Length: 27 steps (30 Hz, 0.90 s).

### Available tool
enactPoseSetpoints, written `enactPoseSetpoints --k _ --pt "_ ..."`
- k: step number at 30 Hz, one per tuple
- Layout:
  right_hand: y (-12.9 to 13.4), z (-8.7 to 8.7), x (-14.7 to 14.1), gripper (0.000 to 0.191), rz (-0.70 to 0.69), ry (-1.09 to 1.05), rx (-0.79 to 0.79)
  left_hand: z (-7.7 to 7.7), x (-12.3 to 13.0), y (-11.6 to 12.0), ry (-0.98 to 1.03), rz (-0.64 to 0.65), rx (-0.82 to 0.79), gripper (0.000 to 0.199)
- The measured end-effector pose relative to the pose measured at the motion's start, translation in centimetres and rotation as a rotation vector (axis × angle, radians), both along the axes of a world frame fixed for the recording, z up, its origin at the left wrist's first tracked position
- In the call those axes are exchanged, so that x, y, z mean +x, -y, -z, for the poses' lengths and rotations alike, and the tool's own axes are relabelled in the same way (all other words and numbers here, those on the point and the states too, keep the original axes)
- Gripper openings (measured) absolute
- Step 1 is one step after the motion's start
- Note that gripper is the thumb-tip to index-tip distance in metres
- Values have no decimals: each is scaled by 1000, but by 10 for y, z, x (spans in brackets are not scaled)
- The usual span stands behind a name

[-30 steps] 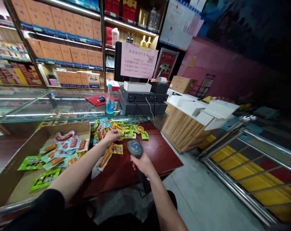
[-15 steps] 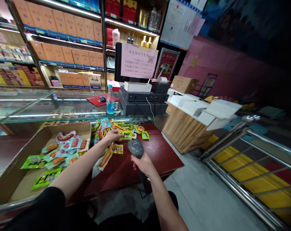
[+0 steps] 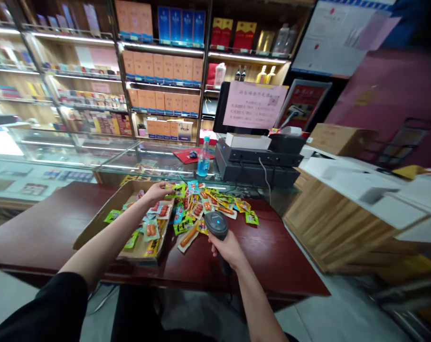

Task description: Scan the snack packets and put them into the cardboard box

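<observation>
My right hand (image 3: 227, 248) is wrapped round the handle of a dark barcode scanner (image 3: 216, 224), which shows a small blue light on top. My left hand (image 3: 157, 192) pinches a green snack packet (image 3: 177, 190) above the far right side of a shallow cardboard box (image 3: 90, 227). Inside the box lie several packed sausages and green packets, partly hidden behind my left forearm. A loose pile of snack packets (image 3: 198, 208) covers the table right of the box. A long packaged sausage (image 3: 189, 237) lies at the pile's near edge, left of the scanner.
The dark red table (image 3: 272, 251) ends at a glass display counter (image 3: 158, 159). On the counter stand a blue-filled bottle (image 3: 203, 159), a mouse on a red mat (image 3: 182, 156), and a monitor with a pink sign (image 3: 253, 104). A wooden cabinet (image 3: 329, 223) stands to the right.
The view has swung left, showing more shelving and table. My left hand has carried the green packet from the pile leftward to the box's edge. The scanner stays in my right hand.
</observation>
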State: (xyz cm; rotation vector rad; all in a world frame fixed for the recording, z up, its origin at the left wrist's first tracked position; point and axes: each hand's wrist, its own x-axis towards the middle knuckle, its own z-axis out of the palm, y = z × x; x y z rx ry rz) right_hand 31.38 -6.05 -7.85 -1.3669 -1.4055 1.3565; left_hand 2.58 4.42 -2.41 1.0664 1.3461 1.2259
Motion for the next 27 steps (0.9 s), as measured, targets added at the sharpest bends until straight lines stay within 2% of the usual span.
enactPoseSetpoints --k 4,6,8,11,19,22,24,27 --pt "-2 2 -9 22 -39 17 2 -4 -44 12 -112 -125 32 54" --pt "-2 3 -9 21 -45 22 15 -3 -51 15 -137 -141 40 54" --pt "-2 4 -9 20 -44 17 20 -1 -46 15 -154 -114 37 53" --pt "0 3 -4 20 -35 11 19 5 -21 12 -163 -41 29 50" --pt "12 4 31 19 76 41 38 30 82 -2 -146 245 39 40" --pt "17 7 45 19 127 43 56 41 112 -7 -168 366 23 38" --pt "21 8 52 19 159 41 64 48 126 -10 -282 424 68 34" --pt "28 11 61 20 205 36 69 59 134 -14 -585 448 181 25"
